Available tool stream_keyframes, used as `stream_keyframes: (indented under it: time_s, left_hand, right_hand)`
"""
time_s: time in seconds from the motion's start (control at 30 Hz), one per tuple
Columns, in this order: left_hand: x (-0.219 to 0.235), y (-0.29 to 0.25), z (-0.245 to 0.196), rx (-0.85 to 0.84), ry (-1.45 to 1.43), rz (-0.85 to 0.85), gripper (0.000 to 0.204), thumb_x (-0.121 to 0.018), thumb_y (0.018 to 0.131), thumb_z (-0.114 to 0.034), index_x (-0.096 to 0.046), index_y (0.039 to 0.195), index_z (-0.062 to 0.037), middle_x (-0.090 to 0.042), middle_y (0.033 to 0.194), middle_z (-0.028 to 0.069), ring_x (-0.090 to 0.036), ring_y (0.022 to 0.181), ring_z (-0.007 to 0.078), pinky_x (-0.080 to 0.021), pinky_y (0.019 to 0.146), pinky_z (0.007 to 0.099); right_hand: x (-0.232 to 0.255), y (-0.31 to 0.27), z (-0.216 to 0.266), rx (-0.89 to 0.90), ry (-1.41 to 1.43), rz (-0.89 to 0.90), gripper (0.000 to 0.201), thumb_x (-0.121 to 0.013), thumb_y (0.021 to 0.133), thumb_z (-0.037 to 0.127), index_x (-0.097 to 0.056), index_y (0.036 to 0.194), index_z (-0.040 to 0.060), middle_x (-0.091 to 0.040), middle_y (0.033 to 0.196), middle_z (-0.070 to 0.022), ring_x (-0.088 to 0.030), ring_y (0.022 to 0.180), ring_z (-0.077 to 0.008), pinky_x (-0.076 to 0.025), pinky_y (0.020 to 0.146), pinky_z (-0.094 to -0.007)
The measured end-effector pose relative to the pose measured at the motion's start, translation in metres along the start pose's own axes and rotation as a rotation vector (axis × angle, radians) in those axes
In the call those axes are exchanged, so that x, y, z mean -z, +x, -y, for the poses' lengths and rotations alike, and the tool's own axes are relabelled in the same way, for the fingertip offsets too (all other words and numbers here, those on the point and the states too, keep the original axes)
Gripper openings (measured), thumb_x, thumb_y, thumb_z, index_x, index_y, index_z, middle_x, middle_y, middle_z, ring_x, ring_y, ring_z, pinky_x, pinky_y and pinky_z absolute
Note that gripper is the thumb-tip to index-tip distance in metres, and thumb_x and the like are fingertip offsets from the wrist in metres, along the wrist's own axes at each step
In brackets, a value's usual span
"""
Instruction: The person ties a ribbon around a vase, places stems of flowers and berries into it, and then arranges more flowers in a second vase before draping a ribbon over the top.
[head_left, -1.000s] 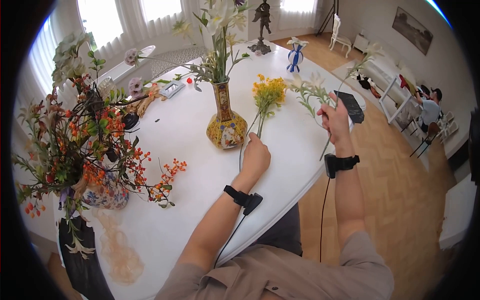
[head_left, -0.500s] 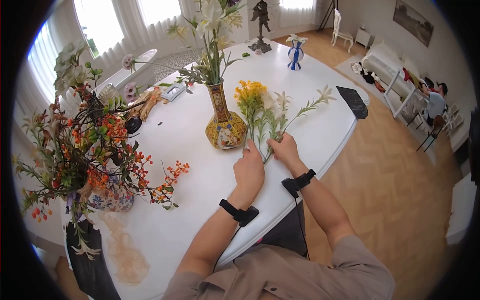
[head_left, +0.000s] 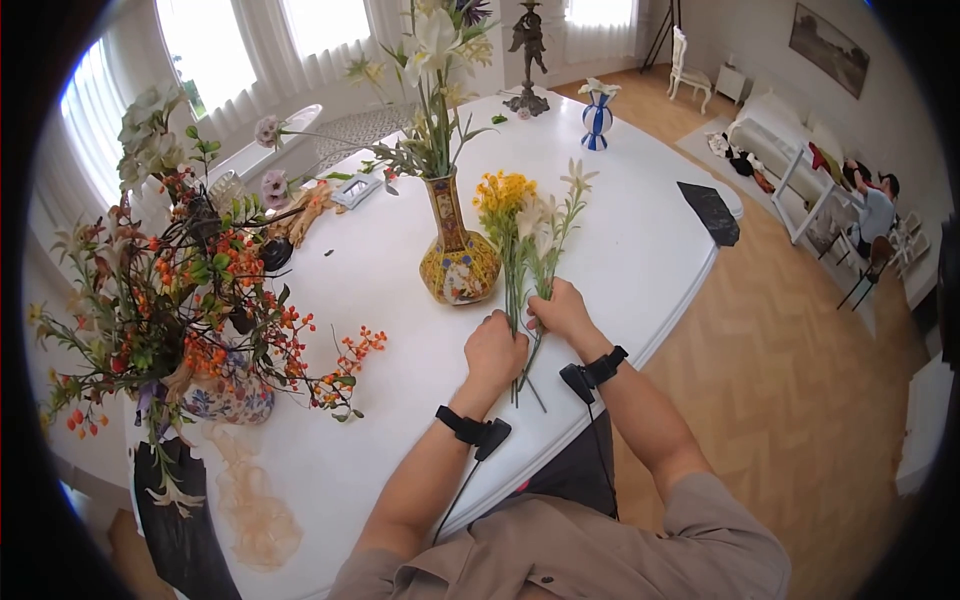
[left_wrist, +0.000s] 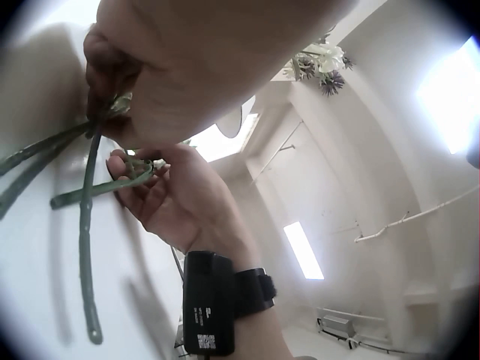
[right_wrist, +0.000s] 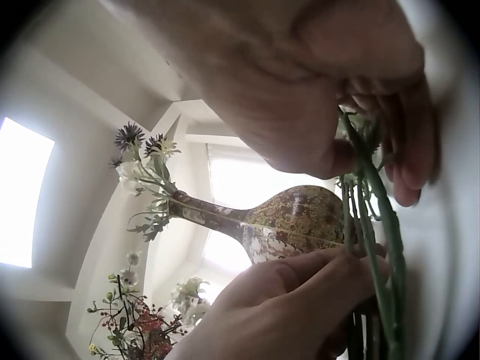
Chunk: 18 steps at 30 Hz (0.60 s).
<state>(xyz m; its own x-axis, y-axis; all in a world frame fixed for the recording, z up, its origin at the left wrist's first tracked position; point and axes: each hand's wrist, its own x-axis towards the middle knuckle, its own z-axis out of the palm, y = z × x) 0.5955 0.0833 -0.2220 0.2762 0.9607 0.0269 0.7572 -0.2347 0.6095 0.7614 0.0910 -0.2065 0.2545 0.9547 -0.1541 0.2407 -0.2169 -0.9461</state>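
Note:
My left hand (head_left: 493, 350) grips green stems just below the yellow flowers (head_left: 503, 192), and the stem ends stick out under it. Close on its right, my right hand (head_left: 563, 312) pinches the stems of white lily-like flowers (head_left: 572, 190), which stand beside the yellow ones. In the left wrist view several bare stems (left_wrist: 87, 247) reach past the fingers. The right wrist view shows both hands at the stems (right_wrist: 386, 247). A yellow patterned vase (head_left: 460, 268) holding tall white flowers stands just beyond my left hand.
On the left of the white table (head_left: 340, 465) sits a floral pot (head_left: 232, 397) with orange-berry branches. Farther back are a dark statuette (head_left: 527, 62), a blue-striped vase (head_left: 597, 122) and a small grey frame (head_left: 356, 190). A black slab (head_left: 708, 212) lies at the right edge.
My right hand has come in from the right with the white flowers, bringing them beside the yellow ones. My left hand has moved slightly down, and the white stems now stand more upright.

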Motion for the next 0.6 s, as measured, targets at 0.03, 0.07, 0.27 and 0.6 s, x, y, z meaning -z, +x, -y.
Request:
stream_keyframes:
  time_s: [0.03,0.07,0.27,0.6]
  left_hand:
    - [-0.004,0.001,0.0,-0.067,-0.038,-0.033,0.03,-0.066,0.086,-0.015,-0.06,0.108,0.0059,-0.064,0.105,0.0278,-0.069,0.092,0.0469,-0.055,0.084,0.0518]
    - [-0.008,0.001,-0.001,-0.133,-0.076,-0.067,0.03,-0.064,0.088,-0.015,-0.059,0.109,0.0059,-0.064,0.107,0.0285,-0.068,0.094,0.0464,-0.054,0.085,0.0511]
    - [-0.035,0.013,-0.006,-0.096,-0.535,-0.045,0.031,-0.062,0.099,-0.015,-0.049,0.115,0.0086,-0.062,0.105,0.0277,-0.07,0.083,0.0371,-0.059,0.073,0.0458]
    - [-0.012,0.015,-0.004,0.294,-1.227,0.326,0.013,-0.053,0.105,-0.006,-0.053,0.11,0.0049,-0.061,0.089,0.0114,-0.071,0.073,0.0253,-0.065,0.065,0.0371]
  right_hand:
    - [-0.002,0.002,-0.002,0.004,0.0,0.001,0.024,-0.062,0.088,0.008,-0.063,0.107,-0.0061,-0.074,0.082,-0.0134,-0.075,0.065,-0.0214,-0.059,0.053,-0.0326]
    - [-0.005,0.006,-0.007,-0.01,0.1,0.009,0.022,-0.062,0.088,0.009,-0.064,0.103,-0.007,-0.074,0.081,-0.0144,-0.075,0.064,-0.0231,-0.06,0.055,-0.0342]
    - [-0.008,0.016,-0.02,0.096,0.058,-0.04,0.017,-0.061,0.089,0.009,-0.067,0.093,-0.0064,-0.074,0.082,-0.0161,-0.074,0.071,-0.0237,-0.06,0.062,-0.0344]
    - [0.033,0.009,-0.009,-0.106,0.497,0.125,0.014,-0.059,0.099,0.007,-0.062,0.109,-0.0021,-0.071,0.093,-0.0126,-0.07,0.076,-0.0196,-0.061,0.069,-0.0343]
